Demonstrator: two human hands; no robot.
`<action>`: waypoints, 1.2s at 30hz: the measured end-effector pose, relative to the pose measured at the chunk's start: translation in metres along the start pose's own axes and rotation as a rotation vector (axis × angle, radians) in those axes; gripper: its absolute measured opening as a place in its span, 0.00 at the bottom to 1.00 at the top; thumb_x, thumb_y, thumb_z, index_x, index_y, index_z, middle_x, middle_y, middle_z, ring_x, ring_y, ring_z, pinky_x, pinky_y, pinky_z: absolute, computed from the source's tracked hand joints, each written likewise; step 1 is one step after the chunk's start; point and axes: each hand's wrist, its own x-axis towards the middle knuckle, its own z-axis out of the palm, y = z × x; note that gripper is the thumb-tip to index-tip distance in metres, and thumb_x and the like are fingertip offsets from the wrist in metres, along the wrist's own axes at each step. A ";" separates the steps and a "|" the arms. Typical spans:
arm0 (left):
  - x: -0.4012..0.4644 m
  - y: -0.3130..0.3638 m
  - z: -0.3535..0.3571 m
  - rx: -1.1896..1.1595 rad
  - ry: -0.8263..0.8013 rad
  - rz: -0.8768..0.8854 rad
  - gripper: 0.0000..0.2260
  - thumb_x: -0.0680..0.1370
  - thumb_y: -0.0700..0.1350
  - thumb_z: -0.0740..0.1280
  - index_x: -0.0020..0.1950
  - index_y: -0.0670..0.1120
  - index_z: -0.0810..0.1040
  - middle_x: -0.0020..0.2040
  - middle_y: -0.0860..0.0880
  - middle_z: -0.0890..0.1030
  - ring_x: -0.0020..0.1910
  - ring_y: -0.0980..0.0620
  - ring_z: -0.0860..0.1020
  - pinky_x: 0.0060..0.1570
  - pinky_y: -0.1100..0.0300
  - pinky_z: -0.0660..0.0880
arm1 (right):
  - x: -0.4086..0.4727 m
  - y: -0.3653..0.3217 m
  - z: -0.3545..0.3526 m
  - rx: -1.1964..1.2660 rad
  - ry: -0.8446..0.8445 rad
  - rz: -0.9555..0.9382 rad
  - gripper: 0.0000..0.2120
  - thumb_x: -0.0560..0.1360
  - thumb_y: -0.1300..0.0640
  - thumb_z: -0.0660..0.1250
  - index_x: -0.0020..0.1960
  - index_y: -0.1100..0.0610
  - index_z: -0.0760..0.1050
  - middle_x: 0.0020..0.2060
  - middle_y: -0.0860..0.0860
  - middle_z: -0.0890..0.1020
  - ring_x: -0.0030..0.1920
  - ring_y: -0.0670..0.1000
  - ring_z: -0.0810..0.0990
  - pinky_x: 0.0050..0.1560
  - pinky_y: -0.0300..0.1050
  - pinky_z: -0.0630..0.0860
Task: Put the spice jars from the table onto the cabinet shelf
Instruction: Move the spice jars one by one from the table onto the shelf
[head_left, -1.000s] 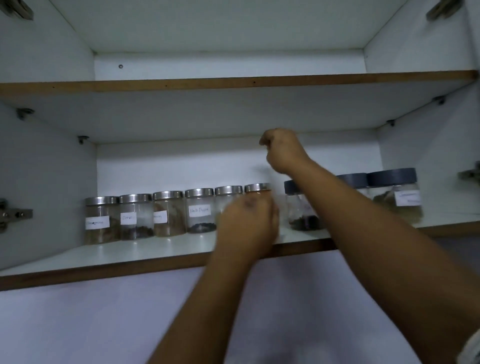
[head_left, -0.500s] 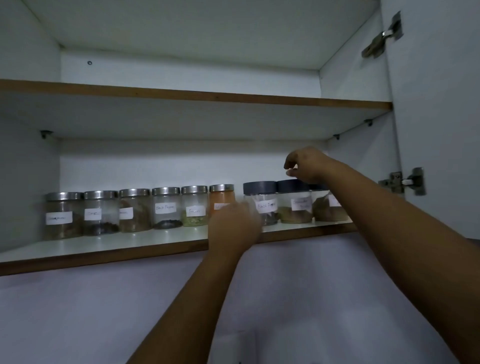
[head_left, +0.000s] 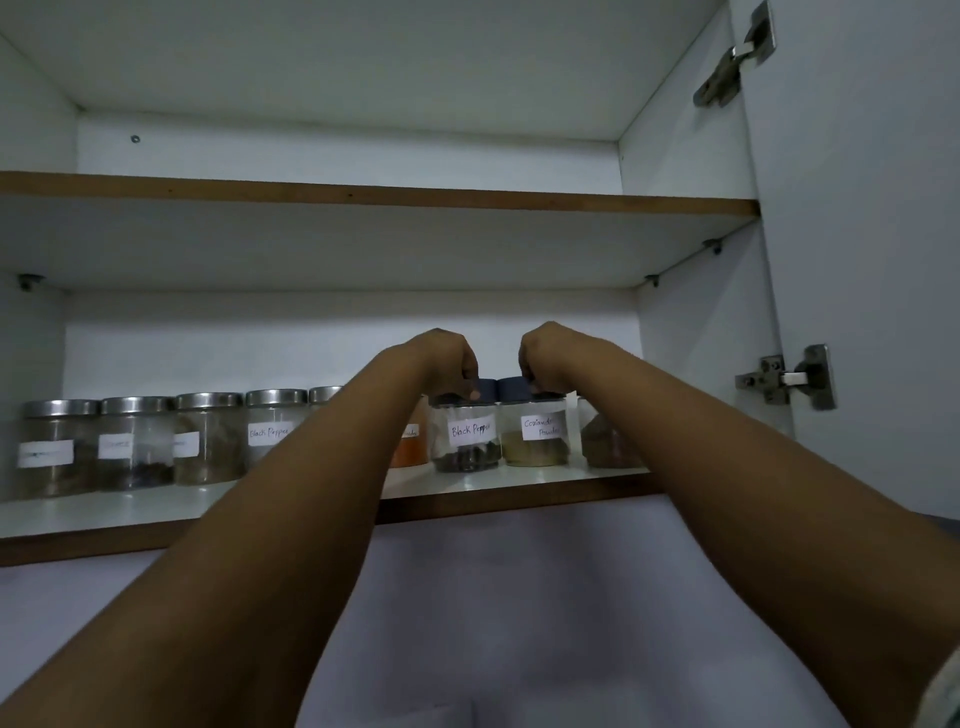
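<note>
head | left hand (head_left: 447, 358) atop Black Pepper jar (head_left: 467, 434) | right hand (head_left: 545, 358) atop Coriander jar (head_left: 535, 431)

Jars, silver-lidded (head_left: 136, 441): clear glass, upright, white labels, touching in a row on the left.
Black Pepper jar (head_left: 467, 436): dark lid, upright, dark peppercorns low inside.
Coriander Powder jar (head_left: 537, 434): dark lid, upright, just right of it, greenish powder.
Cabinet shelf (head_left: 156, 506): white top, brown front edge, bearing all jars.

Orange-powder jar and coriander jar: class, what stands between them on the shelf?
One dark-lidded Black Pepper jar, with the left hand on its lid, seen in the head view.
</note>
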 end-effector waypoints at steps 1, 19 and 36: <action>0.006 -0.002 0.003 0.014 -0.011 -0.017 0.11 0.76 0.49 0.71 0.55 0.46 0.83 0.50 0.47 0.84 0.46 0.51 0.77 0.49 0.58 0.73 | 0.008 -0.003 0.004 -0.025 -0.026 -0.003 0.12 0.77 0.55 0.68 0.57 0.61 0.79 0.54 0.54 0.81 0.51 0.54 0.78 0.48 0.43 0.73; 0.066 -0.036 0.051 -0.063 0.054 -0.104 0.11 0.75 0.46 0.71 0.56 0.44 0.83 0.52 0.46 0.83 0.52 0.48 0.78 0.52 0.58 0.74 | 0.092 -0.010 0.059 0.048 -0.144 0.021 0.18 0.79 0.61 0.63 0.67 0.63 0.71 0.60 0.56 0.77 0.63 0.55 0.76 0.49 0.42 0.70; -0.043 0.080 0.050 -0.236 0.609 -0.186 0.21 0.78 0.41 0.64 0.71 0.44 0.67 0.63 0.43 0.77 0.62 0.44 0.74 0.58 0.54 0.71 | 0.001 -0.007 0.036 0.624 0.354 -0.083 0.25 0.77 0.67 0.64 0.73 0.62 0.65 0.74 0.60 0.61 0.74 0.61 0.61 0.70 0.53 0.65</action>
